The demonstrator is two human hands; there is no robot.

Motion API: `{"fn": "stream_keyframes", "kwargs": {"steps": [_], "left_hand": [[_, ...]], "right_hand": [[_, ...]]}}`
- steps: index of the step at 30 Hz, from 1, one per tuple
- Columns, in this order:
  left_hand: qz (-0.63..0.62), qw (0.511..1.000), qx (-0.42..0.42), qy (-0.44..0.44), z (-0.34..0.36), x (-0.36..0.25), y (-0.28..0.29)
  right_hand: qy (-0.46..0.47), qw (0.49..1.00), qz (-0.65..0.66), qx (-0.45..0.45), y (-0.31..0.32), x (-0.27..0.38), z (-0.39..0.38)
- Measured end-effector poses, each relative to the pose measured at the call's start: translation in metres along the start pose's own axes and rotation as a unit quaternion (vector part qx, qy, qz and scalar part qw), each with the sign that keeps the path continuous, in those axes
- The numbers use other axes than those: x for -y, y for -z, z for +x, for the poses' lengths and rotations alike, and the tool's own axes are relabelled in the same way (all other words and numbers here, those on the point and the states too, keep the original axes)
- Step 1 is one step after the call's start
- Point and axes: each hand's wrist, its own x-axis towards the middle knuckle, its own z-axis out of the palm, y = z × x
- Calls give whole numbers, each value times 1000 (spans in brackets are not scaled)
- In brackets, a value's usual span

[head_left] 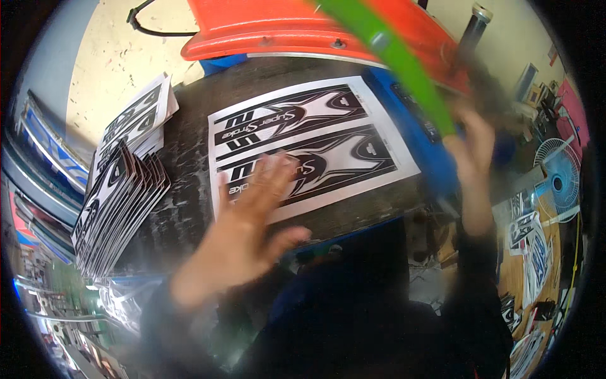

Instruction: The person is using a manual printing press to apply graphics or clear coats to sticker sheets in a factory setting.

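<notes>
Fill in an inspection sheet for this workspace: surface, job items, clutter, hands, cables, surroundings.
Surface: dark table, marked with pale streaks.
Job items: black-and-white printed sheet lying face up; slanted stack of similar prints to its left.
Clutter: loose papers at the far right.
Left hand: open, fingers spread over the sheet's near part; contact unclear.
Right hand: blurred, appears to hold the lower end of the green bar.
Cables: black cord, curved, upper left.
Surroundings: orange-red machine part behind the table; fan at right.
</notes>
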Motion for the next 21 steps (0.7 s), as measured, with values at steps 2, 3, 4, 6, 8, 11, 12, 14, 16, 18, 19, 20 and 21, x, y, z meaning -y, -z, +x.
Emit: {"fn": "stream_keyframes", "kwargs": {"steps": [2, 3, 4, 6, 8, 11, 12, 14, 16, 18, 19, 20, 21], "left_hand": [[45, 992, -20, 117, -9, 16, 27], [81, 979, -13, 185, -13, 27, 38], [62, 984, -1, 170, -18, 37, 45], [42, 975, 77, 202, -33, 53, 47], [38, 987, 28, 152, -46, 62, 38], [43, 987, 19, 156, -59, 68, 28], [38, 989, 4, 146, -61, 69, 26], [35, 990, -9, 135, -61, 70, 24], [-92, 980, -66, 165, -59, 71, 23], [-301, 924, -130, 198, -58, 73, 22], [-300, 924, -151, 182, -59, 74, 22], [-253, 948, -120, 150, -61, 76, 23], [-205, 968, -89, 118, -63, 76, 23]], "right_hand": [[68, 993, -96, 24, -2, 2, 2], [59, 993, -97, 36, -5, 4, 2], [89, 985, -134, 69, -8, 5, 3], [109, 974, -164, 114, -19, 11, 3], [141, 964, -180, 137, -33, 16, 3], [183, 946, -206, 169, -51, 24, 3], [192, 942, -208, 178, -56, 26, 2], [191, 937, -208, 207, -64, 29, 0], [198, 934, -208, 212, -68, 31, -2], [207, 933, -209, 208, -72, 32, -5], [206, 930, -212, 218, -73, 32, -5], [206, 930, -213, 219, -74, 33, -6], [205, 930, -215, 215, -75, 33, -6]]}}
